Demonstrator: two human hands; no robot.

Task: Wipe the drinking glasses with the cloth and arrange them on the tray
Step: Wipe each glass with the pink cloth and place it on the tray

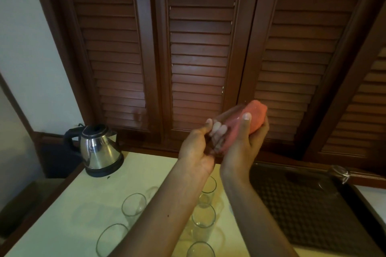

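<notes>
My left hand (196,150) grips the base end of a clear drinking glass (226,123), held tilted in the air above the table. A pink cloth (255,118) is stuffed into and over the glass's upper end, and my right hand (244,144) holds it there, thumb pressed on the glass. Several more clear glasses stand upright on the pale table below my forearms, among them one at the left (133,204) and one in the middle (203,220). The dark textured tray (309,210) lies to the right, with one glass (338,175) at its far corner.
A steel electric kettle (100,150) with a black handle stands at the table's far left corner. Dark louvred wooden doors (198,58) rise right behind the table. The table's wooden edge runs along the left side.
</notes>
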